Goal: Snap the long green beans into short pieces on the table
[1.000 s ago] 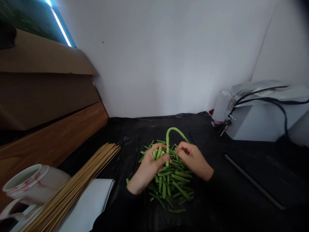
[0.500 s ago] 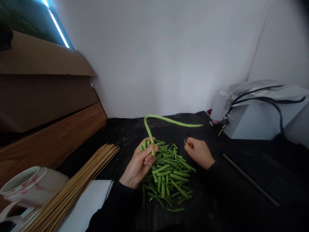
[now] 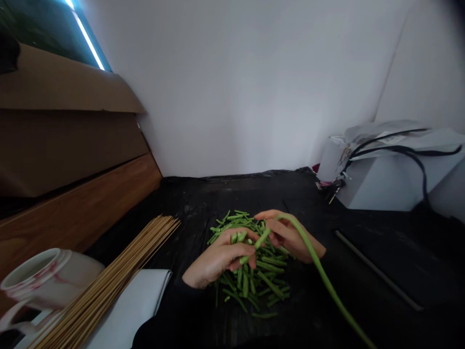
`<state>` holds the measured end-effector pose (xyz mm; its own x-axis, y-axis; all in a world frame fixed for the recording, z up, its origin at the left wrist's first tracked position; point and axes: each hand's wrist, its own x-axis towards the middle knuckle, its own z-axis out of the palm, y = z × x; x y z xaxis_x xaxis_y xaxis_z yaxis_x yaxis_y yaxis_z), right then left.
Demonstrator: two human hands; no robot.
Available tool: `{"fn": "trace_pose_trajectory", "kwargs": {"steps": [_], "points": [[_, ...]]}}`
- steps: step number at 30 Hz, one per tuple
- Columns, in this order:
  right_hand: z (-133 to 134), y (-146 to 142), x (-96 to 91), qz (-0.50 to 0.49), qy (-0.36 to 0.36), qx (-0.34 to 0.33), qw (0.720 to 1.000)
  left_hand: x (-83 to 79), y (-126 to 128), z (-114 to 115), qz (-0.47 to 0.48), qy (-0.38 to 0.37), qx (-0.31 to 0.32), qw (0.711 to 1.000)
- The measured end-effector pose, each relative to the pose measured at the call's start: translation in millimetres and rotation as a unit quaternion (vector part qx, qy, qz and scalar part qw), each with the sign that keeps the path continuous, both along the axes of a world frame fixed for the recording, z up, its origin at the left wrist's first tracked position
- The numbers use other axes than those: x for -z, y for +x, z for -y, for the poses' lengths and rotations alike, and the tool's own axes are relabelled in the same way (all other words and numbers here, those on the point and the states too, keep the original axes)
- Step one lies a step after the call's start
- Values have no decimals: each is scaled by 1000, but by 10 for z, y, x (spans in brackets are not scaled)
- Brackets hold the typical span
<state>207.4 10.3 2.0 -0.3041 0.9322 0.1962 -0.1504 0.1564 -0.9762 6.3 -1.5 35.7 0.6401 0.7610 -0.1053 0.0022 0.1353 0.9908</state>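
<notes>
A long green bean (image 3: 319, 266) runs from my left hand across my right hand and trails off toward the lower right. Its near end is pinched between the thumb and fingers of my left hand (image 3: 223, 256), which also grips a few short bean pieces (image 3: 239, 237). My right hand (image 3: 288, 236) is closed around the bean a little way along; some of its fingers are hidden behind it. Beneath both hands lies a pile of short cut bean pieces (image 3: 271, 268) on the black plastic sheet (image 3: 192, 203).
To the left, a bundle of thin wooden sticks (image 3: 119, 271) rests beside a white mug (image 3: 51, 278) and a folded white sheet (image 3: 134, 300). A cardboard box (image 3: 69, 145) stands behind them. At right are a white box (image 3: 378, 184) with black straps and a dark flat object (image 3: 385, 261).
My right hand has come left and taken hold of the long bean. The bean has swung from pointing away rightward to trailing down toward the lower right. My left hand moved slightly right and down.
</notes>
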Motion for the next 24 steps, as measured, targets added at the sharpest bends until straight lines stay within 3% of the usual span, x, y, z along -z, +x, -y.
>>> {"fn": "trace_pose_trajectory", "kwargs": {"steps": [3, 8, 12, 18, 24], "points": [[46, -12, -33, -42, -19, -10, 999, 18, -18, -18, -22, 14, 10, 1000], [46, -45, -30, 46, -50, 18, 998, 91, -46, -104, -75, 151, -62, 984], [54, -65, -32, 98, -40, 27, 994, 191, -7, -113, -128, 207, -64, 968], [60, -47, -78, 72, -44, 36, 996, 204, 16, -82, -218, 351, -106, 904], [7, 9, -61, 1, -8, 48, 999, 154, 4, -65, -238, 408, -132, 871]]}}
